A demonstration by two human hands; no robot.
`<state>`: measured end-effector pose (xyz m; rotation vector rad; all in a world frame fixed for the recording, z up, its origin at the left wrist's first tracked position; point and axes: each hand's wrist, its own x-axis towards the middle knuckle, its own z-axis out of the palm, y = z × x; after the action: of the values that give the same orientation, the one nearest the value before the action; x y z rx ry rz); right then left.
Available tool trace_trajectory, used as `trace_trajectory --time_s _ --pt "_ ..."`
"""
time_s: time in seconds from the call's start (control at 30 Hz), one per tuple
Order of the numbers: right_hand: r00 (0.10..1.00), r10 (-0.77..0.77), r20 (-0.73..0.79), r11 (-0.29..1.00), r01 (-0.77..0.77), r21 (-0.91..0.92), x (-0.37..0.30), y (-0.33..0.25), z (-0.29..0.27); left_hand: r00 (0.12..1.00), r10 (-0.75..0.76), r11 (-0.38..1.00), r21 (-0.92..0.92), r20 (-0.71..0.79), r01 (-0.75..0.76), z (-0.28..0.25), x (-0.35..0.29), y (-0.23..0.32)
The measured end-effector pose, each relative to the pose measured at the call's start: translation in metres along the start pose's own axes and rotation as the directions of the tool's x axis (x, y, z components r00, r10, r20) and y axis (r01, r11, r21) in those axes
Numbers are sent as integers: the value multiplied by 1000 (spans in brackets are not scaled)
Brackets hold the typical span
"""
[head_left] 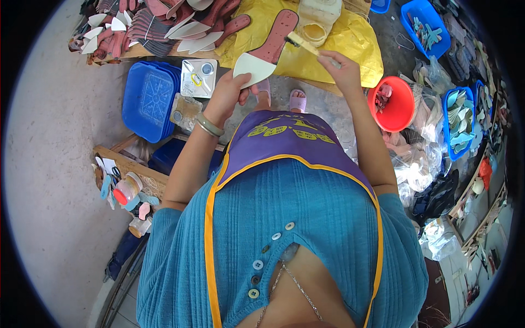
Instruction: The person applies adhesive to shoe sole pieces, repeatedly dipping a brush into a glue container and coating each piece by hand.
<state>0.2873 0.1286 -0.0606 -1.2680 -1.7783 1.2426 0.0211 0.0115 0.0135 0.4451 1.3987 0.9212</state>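
My left hand (231,94) pinches the wide, pale end of a shoe insole (270,48). The rest of the insole is dull red with small dark specks, and its narrow end points up and to the right. In my right hand (343,72), closed on its light handle, is a small brush (304,44) with dark bristles. Those bristles are at the insole's right edge; whether they touch it I cannot tell. Just beyond the brush stands a cloudy plastic jug (320,16) with a round, yellowish opening, on yellow sheeting (355,52).
Many red and white insoles (191,27) pile up at the far left. Stacked blue trays (146,101) and a square tin (198,78) sit below them. At right are a red bucket (395,104), blue bins (459,123) of pale green pieces, and clear plastic bags (415,164).
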Motion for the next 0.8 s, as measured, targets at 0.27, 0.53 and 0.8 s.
trace_trajectory --time_s 0.27,0.53,0.8 --pt "996 79 37 964 -67 -259 42 -14 -33 995 -60 979 201 84 42 -19 -23 12" --pt "987 -95 127 900 140 -413 45 -38 -23 996 -52 978 203 66 37 -6 -16 -2" --pt "981 -79 179 983 107 -151 1 -28 13 998 -54 960 276 44 40 9 -5 -1"
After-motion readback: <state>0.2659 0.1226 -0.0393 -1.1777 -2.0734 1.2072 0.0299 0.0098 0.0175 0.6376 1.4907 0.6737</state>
